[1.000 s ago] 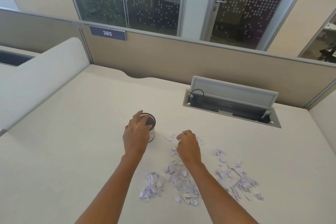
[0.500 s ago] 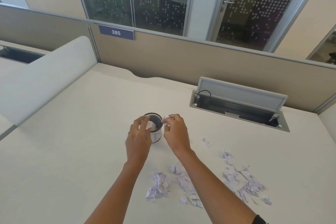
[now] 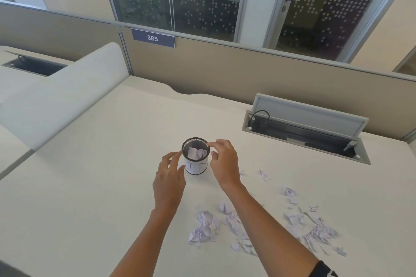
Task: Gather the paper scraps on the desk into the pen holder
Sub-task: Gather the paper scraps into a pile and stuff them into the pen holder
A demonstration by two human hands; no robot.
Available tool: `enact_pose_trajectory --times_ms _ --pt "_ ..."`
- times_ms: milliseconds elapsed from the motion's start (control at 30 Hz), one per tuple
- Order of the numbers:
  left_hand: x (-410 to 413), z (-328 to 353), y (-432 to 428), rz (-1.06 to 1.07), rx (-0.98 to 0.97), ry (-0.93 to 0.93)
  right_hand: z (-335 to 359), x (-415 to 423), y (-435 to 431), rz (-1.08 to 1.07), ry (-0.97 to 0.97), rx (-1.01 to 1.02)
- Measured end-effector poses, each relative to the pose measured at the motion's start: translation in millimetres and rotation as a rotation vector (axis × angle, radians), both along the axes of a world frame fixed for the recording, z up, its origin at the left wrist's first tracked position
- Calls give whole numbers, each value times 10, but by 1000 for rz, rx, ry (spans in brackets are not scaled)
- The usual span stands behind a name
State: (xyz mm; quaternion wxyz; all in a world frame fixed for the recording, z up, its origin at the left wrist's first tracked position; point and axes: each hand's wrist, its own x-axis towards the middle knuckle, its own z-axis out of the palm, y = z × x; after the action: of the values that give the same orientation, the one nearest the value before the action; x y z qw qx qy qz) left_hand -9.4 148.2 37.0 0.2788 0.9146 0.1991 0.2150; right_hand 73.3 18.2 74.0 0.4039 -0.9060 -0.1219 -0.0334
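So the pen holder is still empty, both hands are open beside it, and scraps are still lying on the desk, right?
Not quite: the pen holder already has crumpled paper inside, as the head view shows. The rest holds: left hand and right hand are open beside it, and scraps still lie on the desk.

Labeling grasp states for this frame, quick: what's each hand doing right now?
Left hand: open, fingers spread beside the pen holder, holding nothing.
Right hand: open, fingers loosely curled by the rim, holding nothing.

Head view | worn camera looks forward and down, close over desk (image 3: 90, 186) (wide-angle) | single view only
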Motion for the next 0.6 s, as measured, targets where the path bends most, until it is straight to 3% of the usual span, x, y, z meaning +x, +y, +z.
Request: enact_pose_trajectory --times_ms 600 --pt "-396 -399 -482 -101 -77 430 -457 -467 -904 -92 166 -234"
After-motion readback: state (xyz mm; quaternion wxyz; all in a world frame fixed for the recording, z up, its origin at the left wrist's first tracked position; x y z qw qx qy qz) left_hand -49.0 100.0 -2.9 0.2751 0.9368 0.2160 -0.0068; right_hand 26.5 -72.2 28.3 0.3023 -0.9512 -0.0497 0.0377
